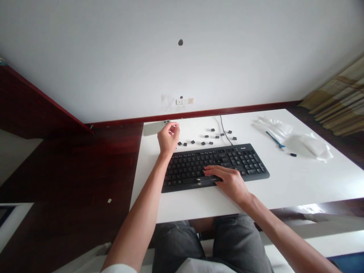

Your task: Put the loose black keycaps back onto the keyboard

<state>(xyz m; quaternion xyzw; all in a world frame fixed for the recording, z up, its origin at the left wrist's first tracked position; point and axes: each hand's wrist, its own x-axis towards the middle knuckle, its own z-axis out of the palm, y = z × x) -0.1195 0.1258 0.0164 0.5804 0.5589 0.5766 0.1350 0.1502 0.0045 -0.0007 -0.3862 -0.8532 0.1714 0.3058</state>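
A black keyboard (186, 165) lies on the white table, slightly tilted to my view. My right hand (229, 181) rests over its lower middle, fingers stretched out and fingertips touching the keys. Near those fingers, a few key spots in the lower rows look bare, with small light parts showing. My left hand (168, 138) is raised by the keyboard's far left corner, thumb and fingers curled into a pinch. Whatever it may hold is hidden. Several loose black keycaps (193, 142) are scattered behind the keyboard.
On the right lie a blue pry tool (274, 140), a single black piece (293, 154) and clear plastic bags (309, 146). A pale phone-like object (150, 129) is at the far left corner. The keyboard cable (223, 129) runs toward the wall.
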